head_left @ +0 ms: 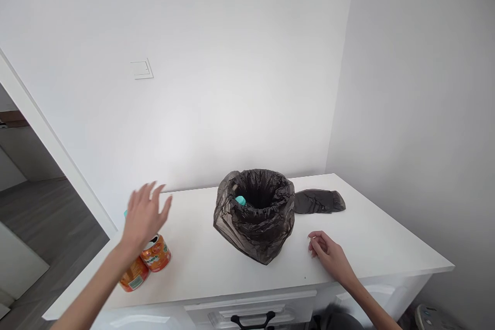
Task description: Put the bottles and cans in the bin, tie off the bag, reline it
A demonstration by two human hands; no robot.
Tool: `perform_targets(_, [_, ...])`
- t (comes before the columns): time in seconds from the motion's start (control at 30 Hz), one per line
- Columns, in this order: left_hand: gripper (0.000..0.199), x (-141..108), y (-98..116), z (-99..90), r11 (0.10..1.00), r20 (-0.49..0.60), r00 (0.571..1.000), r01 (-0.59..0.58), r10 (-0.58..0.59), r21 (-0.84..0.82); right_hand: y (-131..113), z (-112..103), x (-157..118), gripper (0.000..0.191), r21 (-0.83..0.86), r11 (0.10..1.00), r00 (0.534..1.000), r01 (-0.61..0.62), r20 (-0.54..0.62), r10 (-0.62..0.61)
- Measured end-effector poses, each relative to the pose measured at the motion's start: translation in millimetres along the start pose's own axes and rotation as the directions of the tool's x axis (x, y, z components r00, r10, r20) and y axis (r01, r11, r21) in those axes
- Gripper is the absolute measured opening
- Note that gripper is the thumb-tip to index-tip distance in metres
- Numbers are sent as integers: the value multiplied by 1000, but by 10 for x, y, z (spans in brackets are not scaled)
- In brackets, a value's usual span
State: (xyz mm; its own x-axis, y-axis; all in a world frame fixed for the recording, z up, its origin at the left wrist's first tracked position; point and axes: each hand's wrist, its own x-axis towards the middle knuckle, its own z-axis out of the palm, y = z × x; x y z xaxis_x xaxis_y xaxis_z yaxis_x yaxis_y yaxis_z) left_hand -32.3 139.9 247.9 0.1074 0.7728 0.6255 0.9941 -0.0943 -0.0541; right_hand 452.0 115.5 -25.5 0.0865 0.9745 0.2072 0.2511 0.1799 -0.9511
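My left hand (144,214) is raised over the left end of the white cabinet top, fingers spread, holding nothing. Just beneath it stand two orange drink cans, the right one (157,253) with an opened top and the left one (134,274) partly covered by my wrist. A bit of turquoise (126,213) peeks out behind the hand; the rest of it is hidden. At the centre is a container lined with a black plastic bag (266,232), and a turquoise cap (240,200) shows inside its rim. My right hand (325,253) rests right of the bag, fingers loosely curled, nothing visible in them.
A folded black plastic bag (319,201) lies right of the lined container. The white cabinet top (193,268) meets walls behind and at right. Below its front edge is a drawer with a black handle (253,321). A doorway opens at left.
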Motion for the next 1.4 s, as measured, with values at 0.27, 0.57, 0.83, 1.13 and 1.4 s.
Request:
perform_targets(0.27, [59,-148,-629,89,962,389,882,215,-265,167,2,-9,-13,39,-34,999,1000,-12,2,12])
perform_targets(0.57, [49,20,-18,-382,1000,-124,992,-17,19,19,2,6,-1,43,-29,1000,1000,-3,-18,3])
perform_targets(0.83, [27,315,1468,-1163,781,-460,878,-379,133,-497,-7,3,-3,40,-6,1000,1000,-7,-16,7])
perform_targets(1.13, [37,237,1968,-316,623,96,759,-447,643,-642,-68,-4,26,38,-2,1000,1000,6,4,-6])
perform_targets(1.4, [42,252,1233,-479,843,113,943,-220,312,-491,-117,-18,23,46,0,1000,1000,-1,-14,1])
